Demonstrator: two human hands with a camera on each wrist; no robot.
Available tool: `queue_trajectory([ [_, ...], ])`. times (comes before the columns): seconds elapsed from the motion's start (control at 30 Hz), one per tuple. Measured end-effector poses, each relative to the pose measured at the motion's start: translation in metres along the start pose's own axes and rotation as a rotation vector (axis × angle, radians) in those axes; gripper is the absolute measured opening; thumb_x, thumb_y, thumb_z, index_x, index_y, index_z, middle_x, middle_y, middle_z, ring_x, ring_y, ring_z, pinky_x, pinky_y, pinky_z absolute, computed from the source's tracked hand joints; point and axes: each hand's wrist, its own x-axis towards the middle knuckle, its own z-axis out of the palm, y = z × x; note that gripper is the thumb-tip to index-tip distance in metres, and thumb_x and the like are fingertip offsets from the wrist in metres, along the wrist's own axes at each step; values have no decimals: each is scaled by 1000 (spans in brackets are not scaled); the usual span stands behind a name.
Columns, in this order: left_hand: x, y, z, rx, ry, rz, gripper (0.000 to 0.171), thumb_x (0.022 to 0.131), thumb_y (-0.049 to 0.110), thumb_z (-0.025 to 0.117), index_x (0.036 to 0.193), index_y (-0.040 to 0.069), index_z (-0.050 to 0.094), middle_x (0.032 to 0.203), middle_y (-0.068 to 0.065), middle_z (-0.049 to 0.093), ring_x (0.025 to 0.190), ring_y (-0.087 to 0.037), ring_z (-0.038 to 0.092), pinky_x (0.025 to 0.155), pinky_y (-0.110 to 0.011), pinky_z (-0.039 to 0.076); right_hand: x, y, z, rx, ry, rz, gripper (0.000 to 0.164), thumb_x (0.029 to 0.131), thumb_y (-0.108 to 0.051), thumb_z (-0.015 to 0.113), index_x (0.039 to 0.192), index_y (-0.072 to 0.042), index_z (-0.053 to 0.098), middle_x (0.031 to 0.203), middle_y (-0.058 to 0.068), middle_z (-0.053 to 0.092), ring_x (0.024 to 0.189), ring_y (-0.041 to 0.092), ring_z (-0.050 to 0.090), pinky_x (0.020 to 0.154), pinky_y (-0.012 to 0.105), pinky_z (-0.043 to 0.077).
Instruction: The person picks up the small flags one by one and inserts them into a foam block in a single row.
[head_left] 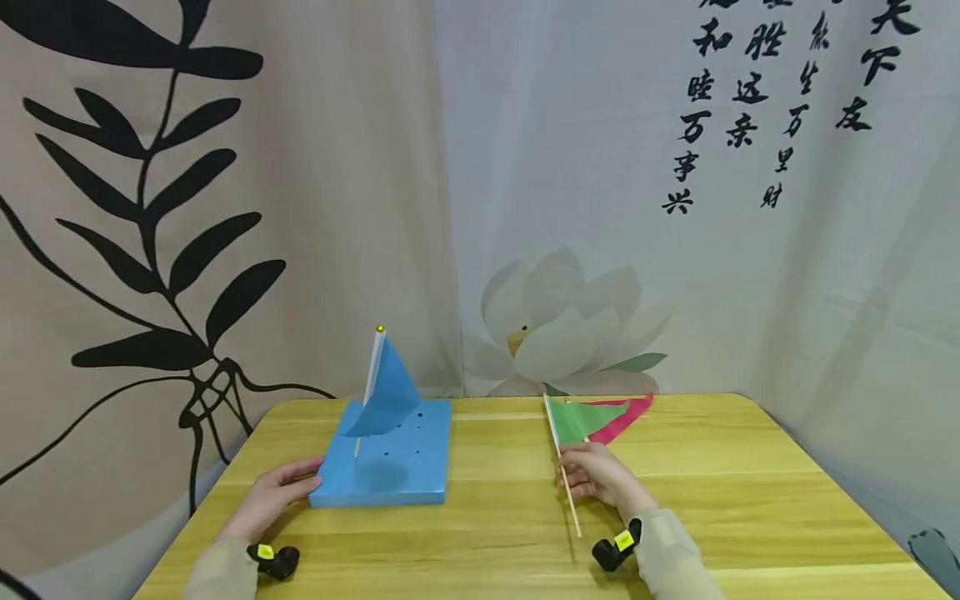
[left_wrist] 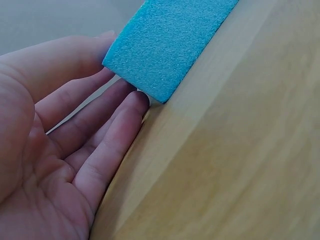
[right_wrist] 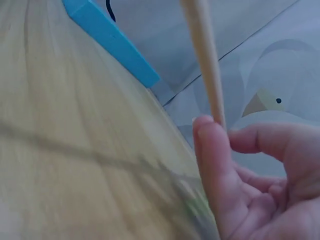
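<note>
On the left of the table, a blue foam block (head_left: 420,482) with small holes lies flat, and a blue flag (head_left: 390,392) stands slightly tilted in it. My left hand (head_left: 273,497) touches the block's left edge near its front corner. In the left wrist view, the thumb and extended fingers rest against the foam (left_wrist: 165,50). To the right, my right hand (head_left: 600,477) pinches the wooden stick (right_wrist: 207,60) of a green triangular flag (head_left: 581,419) between thumb and fingers. A red flag (head_left: 628,419) shows behind the green one; the hand hides its lower stick.
The wooden table (head_left: 495,542) has its far edge close to a hanging curtain (head_left: 360,208) printed with leaves, a lotus and writing. A black wrist camera (head_left: 279,562) sits at the left cuff, and another wrist camera (head_left: 611,554) at the right one.
</note>
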Motion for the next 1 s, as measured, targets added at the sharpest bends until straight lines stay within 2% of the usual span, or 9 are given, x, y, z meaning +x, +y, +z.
queue_trajectory([
  [0.23, -2, 0, -1, -5, -8, 15, 65, 92, 33, 68, 140, -5, 46, 141, -24, 48, 123, -34, 50, 92, -37, 51, 1, -9, 4, 83, -58, -96, 52, 98, -3, 48, 141, 16, 27, 84, 9, 61, 67, 16, 67, 54, 24, 57],
  [0.53, -2, 0, -1, 11, -3, 1, 66, 91, 35, 68, 141, -3, 47, 141, -22, 48, 123, -32, 50, 92, -36, 51, -5, -22, 12, 90, 24, -169, 47, 96, -2, 52, 139, 7, 35, 88, 13, 64, 69, 21, 68, 58, 31, 59],
  [0.67, -2, 1, 1, 1, -4, 23, 65, 91, 34, 69, 140, -4, 48, 140, -22, 49, 122, -32, 51, 92, -37, 51, -8, -29, 12, 77, 48, -219, 47, 97, -4, 53, 139, 6, 35, 88, 10, 64, 71, 22, 67, 58, 32, 59],
  [0.87, -2, 2, 1, -23, 13, 36, 63, 91, 30, 69, 140, -3, 49, 139, -22, 49, 119, -28, 53, 88, -31, 52, -9, -48, 16, 86, 57, -286, 45, 97, -4, 53, 138, 6, 37, 87, 9, 64, 75, 26, 68, 60, 32, 59],
  [1.0, -2, 2, 1, -23, 7, 26, 63, 91, 30, 69, 140, -4, 48, 140, -23, 49, 121, -30, 52, 90, -34, 52, -9, -65, 20, 85, 76, -314, 45, 97, -3, 53, 138, 4, 37, 86, 7, 64, 75, 26, 68, 59, 33, 59],
])
